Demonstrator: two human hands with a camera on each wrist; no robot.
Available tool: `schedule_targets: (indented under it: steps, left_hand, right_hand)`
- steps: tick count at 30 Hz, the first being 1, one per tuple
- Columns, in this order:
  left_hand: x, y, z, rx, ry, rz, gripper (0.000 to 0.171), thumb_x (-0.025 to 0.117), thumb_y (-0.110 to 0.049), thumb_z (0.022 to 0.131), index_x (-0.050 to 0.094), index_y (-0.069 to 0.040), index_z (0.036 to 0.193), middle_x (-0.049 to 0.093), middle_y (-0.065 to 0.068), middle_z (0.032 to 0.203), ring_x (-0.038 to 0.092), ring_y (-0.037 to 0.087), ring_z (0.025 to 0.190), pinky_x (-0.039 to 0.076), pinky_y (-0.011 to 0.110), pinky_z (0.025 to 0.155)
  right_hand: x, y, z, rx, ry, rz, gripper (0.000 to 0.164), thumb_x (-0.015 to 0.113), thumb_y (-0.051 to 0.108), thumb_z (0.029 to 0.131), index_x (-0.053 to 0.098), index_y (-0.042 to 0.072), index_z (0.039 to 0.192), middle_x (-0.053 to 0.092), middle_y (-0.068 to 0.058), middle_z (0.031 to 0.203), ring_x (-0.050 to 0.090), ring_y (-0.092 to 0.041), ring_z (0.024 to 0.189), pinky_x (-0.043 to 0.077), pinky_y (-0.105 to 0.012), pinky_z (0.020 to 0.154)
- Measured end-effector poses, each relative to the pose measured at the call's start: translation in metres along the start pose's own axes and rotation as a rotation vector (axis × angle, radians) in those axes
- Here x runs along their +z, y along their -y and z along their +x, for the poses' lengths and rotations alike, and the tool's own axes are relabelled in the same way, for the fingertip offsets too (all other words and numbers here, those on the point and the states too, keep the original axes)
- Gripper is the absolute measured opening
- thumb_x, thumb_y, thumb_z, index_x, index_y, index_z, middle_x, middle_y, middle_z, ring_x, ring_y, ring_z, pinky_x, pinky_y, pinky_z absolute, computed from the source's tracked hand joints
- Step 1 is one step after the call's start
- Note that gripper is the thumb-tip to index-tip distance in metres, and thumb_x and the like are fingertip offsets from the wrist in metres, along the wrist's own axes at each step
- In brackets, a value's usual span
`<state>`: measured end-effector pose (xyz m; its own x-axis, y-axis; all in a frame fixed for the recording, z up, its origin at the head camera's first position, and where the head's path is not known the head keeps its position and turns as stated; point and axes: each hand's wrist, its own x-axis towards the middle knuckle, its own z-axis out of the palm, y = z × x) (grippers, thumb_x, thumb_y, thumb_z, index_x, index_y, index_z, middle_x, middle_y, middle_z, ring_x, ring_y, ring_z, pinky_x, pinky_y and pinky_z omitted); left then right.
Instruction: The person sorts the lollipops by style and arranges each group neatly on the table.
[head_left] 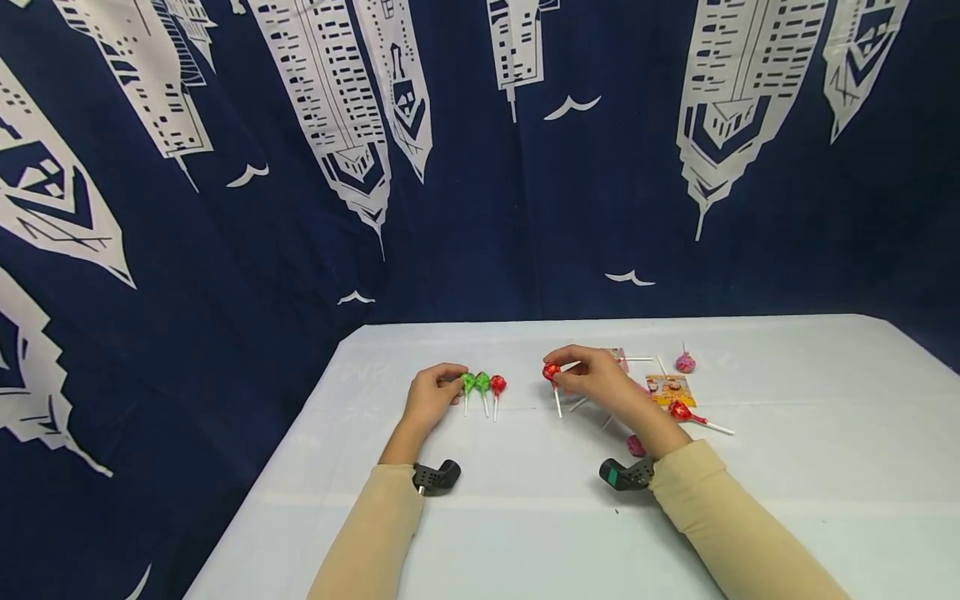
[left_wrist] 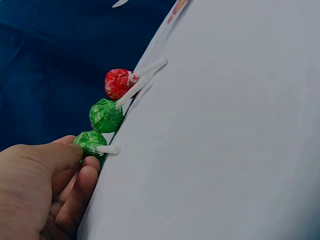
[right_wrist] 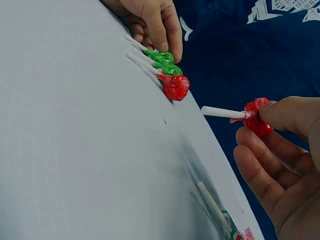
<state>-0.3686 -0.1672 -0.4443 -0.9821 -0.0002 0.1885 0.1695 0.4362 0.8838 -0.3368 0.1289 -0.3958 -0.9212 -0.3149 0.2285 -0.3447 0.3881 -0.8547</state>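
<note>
Thumb and fingers of my left hand point(head_left: 432, 397) pinch the leftmost green lollipop point(left_wrist: 90, 144), whose white stick points toward me. Close beside it on the table lie a second green lollipop point(head_left: 482, 382) and a red lollipop point(head_left: 498, 385), in a row with sticks the same way. My right hand point(head_left: 596, 377) pinches another red lollipop point(right_wrist: 257, 118) by its wrapped head. In the right wrist view its stick stands apart from the row, and the lollipop appears held above the tabletop.
Right of my right hand lie a red lollipop point(head_left: 681, 410), an orange packet point(head_left: 670, 390) and a pink lollipop point(head_left: 685, 362). Other sweets are partly hidden under my right forearm, a dark pink one point(head_left: 636, 446) among them. The white table point(head_left: 525, 517) ends at a dark blue curtain point(head_left: 480, 250).
</note>
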Motion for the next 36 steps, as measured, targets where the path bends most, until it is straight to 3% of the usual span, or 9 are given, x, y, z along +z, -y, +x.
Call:
schedule_targets:
  steps: [6,12,19,26,36]
  left_hand:
    - [-0.002,-0.001,0.000,-0.004,0.002,0.002,0.021,0.067,-0.007,0.094,0.074,-0.009,0.113,0.073,0.011,0.111,0.063,0.007,0.068,0.055,0.019,0.060]
    - [-0.003,0.000,-0.002,-0.010,-0.004,-0.005,0.021,0.067,-0.006,0.094,0.075,-0.009,0.113,0.073,0.011,0.112,0.063,0.006,0.067,0.055,0.019,0.059]
    - [-0.003,-0.001,-0.001,0.000,0.001,-0.013,0.020,0.067,-0.006,0.094,0.075,-0.009,0.112,0.073,0.012,0.112,0.063,0.007,0.068,0.055,0.019,0.059]
    - [-0.003,-0.001,-0.001,-0.008,0.004,-0.010,0.019,0.067,-0.007,0.094,0.075,-0.009,0.112,0.074,0.011,0.107,0.063,0.007,0.068,0.055,0.019,0.059]
    - [-0.002,-0.001,-0.001,0.013,0.002,0.012,0.020,0.066,-0.007,0.094,0.074,-0.008,0.113,0.074,0.011,0.110,0.062,0.006,0.065,0.054,0.019,0.058]
  right_hand:
    - [0.010,0.000,0.005,0.003,0.011,-0.012,0.032,0.067,0.004,0.091,0.066,-0.002,0.122,0.069,-0.023,0.117,0.071,-0.027,0.089,0.058,-0.024,0.072]
    - [0.023,0.002,0.011,0.045,0.023,-0.023,0.031,0.067,0.006,0.090,0.068,0.002,0.121,0.071,-0.018,0.116,0.069,-0.018,0.087,0.060,-0.035,0.075]
    - [0.036,0.001,0.019,0.074,0.015,0.019,0.027,0.069,0.005,0.090,0.069,0.001,0.117,0.069,-0.021,0.116,0.069,-0.016,0.084,0.059,-0.025,0.069]
    - [0.053,-0.002,0.024,0.103,0.000,0.098,0.026,0.068,0.003,0.090,0.068,-0.002,0.116,0.068,-0.022,0.114,0.068,-0.015,0.082,0.060,-0.027,0.069]
    - [0.070,-0.008,0.026,0.138,-0.080,0.028,0.023,0.072,0.006,0.089,0.071,0.004,0.112,0.071,-0.015,0.104,0.062,-0.009,0.071,0.055,-0.023,0.062]
